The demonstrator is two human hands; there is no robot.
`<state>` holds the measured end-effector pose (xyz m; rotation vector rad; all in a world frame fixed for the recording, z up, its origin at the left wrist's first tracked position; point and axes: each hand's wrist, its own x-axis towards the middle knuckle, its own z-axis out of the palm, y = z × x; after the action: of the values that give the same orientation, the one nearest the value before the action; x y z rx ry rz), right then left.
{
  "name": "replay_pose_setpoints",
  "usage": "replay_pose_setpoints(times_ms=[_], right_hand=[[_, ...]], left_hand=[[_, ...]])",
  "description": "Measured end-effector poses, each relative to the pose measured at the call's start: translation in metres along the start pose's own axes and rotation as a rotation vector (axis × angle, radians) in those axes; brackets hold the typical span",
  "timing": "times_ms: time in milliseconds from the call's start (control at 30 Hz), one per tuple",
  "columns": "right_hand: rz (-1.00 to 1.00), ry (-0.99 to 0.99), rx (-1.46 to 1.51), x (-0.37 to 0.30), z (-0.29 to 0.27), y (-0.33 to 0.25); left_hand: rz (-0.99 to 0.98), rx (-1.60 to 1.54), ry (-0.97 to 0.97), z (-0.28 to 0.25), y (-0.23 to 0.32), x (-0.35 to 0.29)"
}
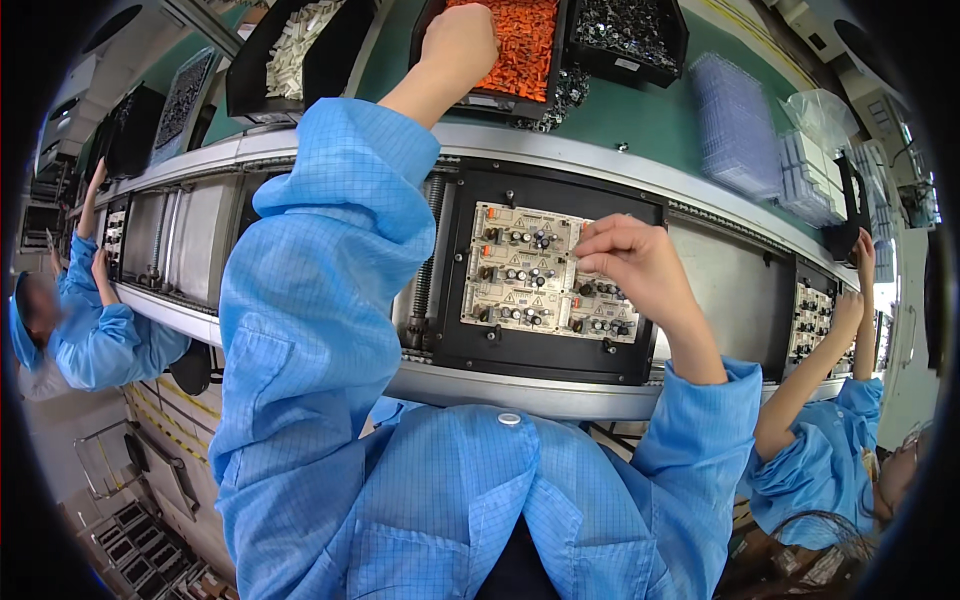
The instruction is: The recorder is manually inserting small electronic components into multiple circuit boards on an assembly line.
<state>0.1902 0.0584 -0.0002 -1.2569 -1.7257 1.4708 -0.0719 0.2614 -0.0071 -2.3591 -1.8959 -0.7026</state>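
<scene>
At the top, my left hand [462, 45] is curled at the left side of a black bin full of small orange components [520, 50]. Its fingertips are turned down, so whatever they grip is hidden. My right hand [640, 265] is pinched over the upper right of a panel of pale circuit boards [520, 275]; anything between its fingertips is too small to make out. The boards carry black capacitors and a few orange parts, one of them close to my right fingertips. A black carrier plate [450, 335] on the conveyor holds the panel.
Left of the orange parts stands a black bin of white parts [300, 50]; to their right is a bin of dark metallic parts [625, 35]. Clear plastic trays [735, 125] are stacked farther right. Co-workers sit at both sides, with another board panel [810, 320] at the right.
</scene>
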Motion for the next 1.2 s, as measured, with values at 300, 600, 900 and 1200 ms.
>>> replay_pose_setpoints(times_ms=[300,600,900,1200], right_hand=[[-0.304,0.098,-0.465,-0.017,0.014,0.006],[-0.388,0.113,-0.644,-0.034,0.027,0.012],[-0.447,0.178,-0.782,-0.04,0.031,0.016],[-0.391,0.251,-0.731,-0.041,0.033,0.018]], left_hand=[[-0.152,-0.298,0.13,-0.014,0.022,-0.006],[-0.062,-0.394,0.22,-0.03,0.03,-0.028],[-0.048,-0.559,-0.08,-0.057,0.047,-0.114],[-0.328,-0.735,-0.555,-0.091,0.079,-0.211]])
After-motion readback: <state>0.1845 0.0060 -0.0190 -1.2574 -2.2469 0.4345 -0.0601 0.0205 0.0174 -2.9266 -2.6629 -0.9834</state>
